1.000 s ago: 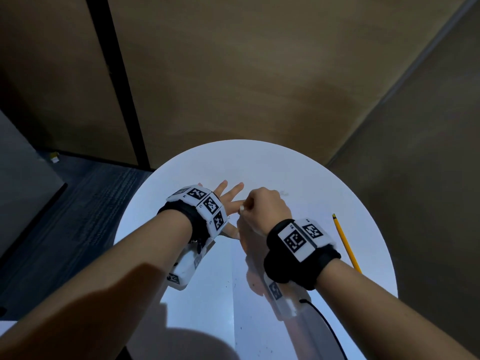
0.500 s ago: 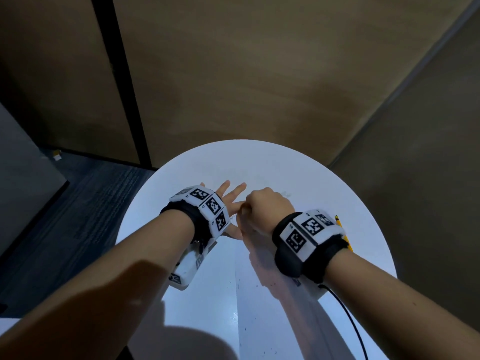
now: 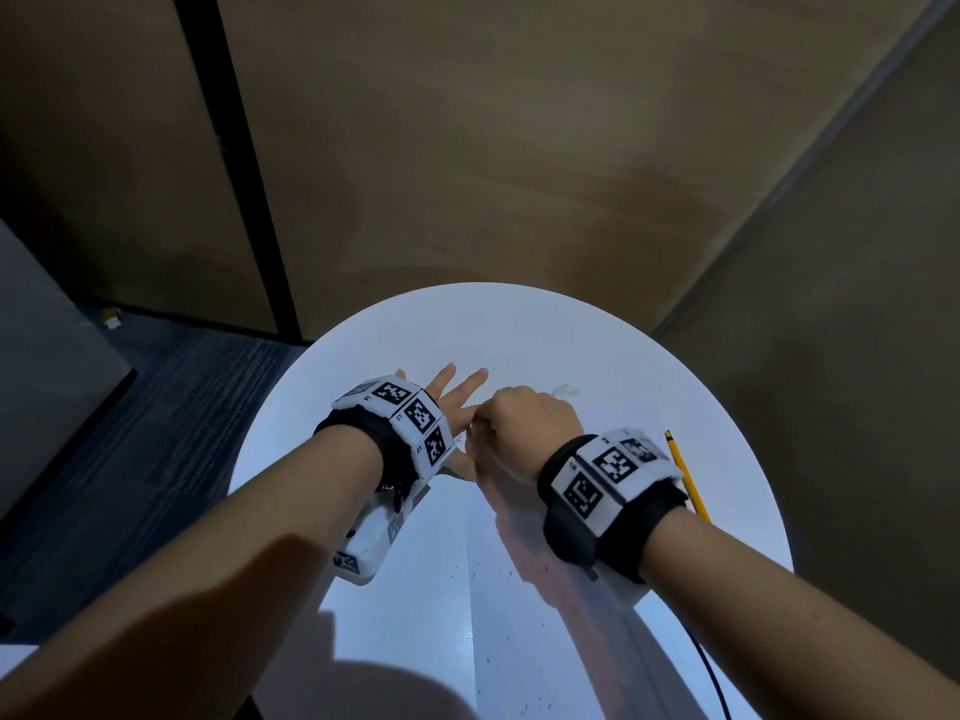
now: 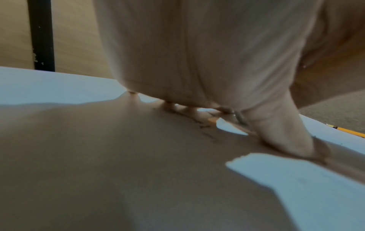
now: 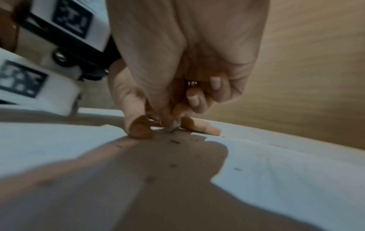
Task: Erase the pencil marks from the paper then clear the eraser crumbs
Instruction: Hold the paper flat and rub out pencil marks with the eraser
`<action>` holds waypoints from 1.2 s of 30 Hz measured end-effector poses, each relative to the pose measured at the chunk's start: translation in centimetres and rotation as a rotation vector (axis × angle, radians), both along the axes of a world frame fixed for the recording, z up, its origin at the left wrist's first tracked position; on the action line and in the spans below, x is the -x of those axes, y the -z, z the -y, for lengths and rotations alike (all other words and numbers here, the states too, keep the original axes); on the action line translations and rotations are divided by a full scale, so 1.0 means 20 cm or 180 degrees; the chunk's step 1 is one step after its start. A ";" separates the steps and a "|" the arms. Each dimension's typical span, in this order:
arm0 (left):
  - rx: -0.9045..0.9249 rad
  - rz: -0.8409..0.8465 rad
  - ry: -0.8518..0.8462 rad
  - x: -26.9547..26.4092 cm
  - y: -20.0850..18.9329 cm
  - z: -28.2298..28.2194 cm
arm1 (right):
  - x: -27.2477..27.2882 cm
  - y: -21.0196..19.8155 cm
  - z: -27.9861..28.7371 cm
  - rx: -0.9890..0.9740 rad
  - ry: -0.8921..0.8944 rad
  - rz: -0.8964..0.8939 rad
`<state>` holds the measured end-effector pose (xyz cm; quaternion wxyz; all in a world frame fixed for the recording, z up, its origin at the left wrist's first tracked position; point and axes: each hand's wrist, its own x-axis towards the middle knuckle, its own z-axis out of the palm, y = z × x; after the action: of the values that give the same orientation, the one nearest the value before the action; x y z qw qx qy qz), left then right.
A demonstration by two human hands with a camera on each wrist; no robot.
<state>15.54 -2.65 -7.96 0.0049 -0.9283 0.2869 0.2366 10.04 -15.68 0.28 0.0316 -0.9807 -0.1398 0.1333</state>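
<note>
A white sheet of paper (image 3: 519,615) lies on the round white table (image 3: 519,330). My left hand (image 3: 457,402) lies flat on the sheet, fingers spread, pressing it down. Right beside it, my right hand (image 3: 524,423) is curled into a fist and pinches a small white eraser (image 5: 173,125) with its tip on the paper. Dark eraser crumbs (image 5: 174,141) are scattered on the sheet below the hands, and more crumbs (image 3: 519,569) show in the head view. A faint pencil mark (image 3: 563,391) shows just beyond my right knuckles.
A yellow pencil (image 3: 685,472) lies on the table to the right of my right wrist. A black cable (image 3: 711,672) trails from the right wrist. The table stands in a corner of brown walls (image 3: 519,148), with dark carpet to the left.
My right hand has slid slightly to the right and back with the eraser, its wrist now covering more of the pencil. The left hand has stayed in place.
</note>
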 end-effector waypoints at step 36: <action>-0.0032 -0.0276 -0.0003 0.01 -0.08 0.01 | -0.05 0.04 0.15 -0.0034 0.0595 0.0077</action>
<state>15.30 -2.82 -6.32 -0.0029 -0.9173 0.2852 0.2780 10.99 -18.62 -0.43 0.0475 -0.9908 -0.0488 0.1172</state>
